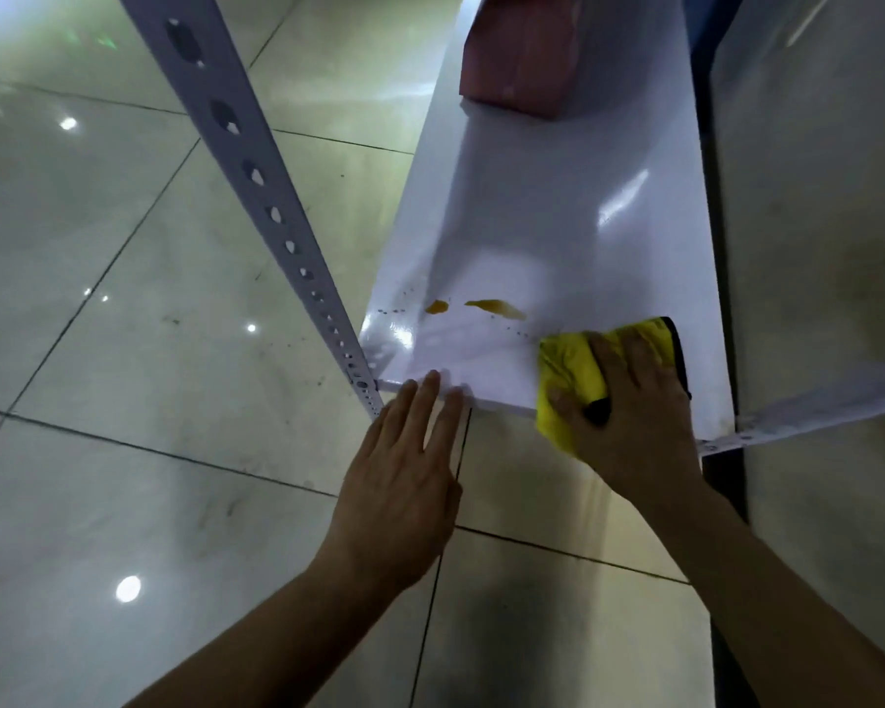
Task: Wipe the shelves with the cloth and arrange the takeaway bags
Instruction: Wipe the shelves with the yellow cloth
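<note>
Pressing cloth (578, 370) flat, right hand (629, 416); left hand (404, 477) outstretched

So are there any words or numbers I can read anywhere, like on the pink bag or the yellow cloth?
None: no words, numbers or signs can be read anywhere.
Pink bag: blurred, no print shows.
Yellow cloth under the right hand: plain, with a black edge, no label showing.
White shelf: only orange stains, no writing.
Metal post: only holes, no marks.
</note>
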The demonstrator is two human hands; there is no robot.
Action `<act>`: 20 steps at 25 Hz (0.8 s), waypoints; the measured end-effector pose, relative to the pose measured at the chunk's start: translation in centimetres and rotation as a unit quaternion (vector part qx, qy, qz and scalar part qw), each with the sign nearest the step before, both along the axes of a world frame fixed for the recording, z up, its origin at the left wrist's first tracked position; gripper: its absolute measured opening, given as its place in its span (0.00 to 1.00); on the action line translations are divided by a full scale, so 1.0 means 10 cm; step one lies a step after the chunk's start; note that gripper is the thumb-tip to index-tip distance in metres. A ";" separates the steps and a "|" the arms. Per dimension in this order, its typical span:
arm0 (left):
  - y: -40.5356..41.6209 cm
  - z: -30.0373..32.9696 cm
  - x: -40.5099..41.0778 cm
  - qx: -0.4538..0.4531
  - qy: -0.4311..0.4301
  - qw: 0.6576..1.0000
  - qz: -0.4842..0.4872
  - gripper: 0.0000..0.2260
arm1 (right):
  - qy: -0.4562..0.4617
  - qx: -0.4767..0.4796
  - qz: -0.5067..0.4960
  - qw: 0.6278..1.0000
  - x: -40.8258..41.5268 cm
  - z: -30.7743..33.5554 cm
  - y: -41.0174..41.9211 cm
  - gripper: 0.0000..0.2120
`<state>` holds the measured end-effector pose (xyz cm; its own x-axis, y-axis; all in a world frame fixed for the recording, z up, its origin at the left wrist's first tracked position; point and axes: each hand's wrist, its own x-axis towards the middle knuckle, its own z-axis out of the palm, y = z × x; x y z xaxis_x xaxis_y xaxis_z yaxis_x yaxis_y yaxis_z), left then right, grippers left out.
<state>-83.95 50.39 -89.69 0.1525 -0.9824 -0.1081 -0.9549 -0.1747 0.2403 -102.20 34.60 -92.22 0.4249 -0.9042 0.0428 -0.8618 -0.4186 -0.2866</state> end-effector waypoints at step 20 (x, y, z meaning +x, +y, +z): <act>0.01 -0.19 0.27 -0.009 0.003 0.999 -0.033 0.17 | -0.028 -0.044 0.235 0.971 1.78 -0.27 -0.21 0.28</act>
<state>-81.28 50.47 -91.63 0.0864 -0.9921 -0.0905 -0.9626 -0.1065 0.2490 -84.36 32.52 -94.90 0.7847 -0.6026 0.1452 -0.5538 -0.7868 -0.2726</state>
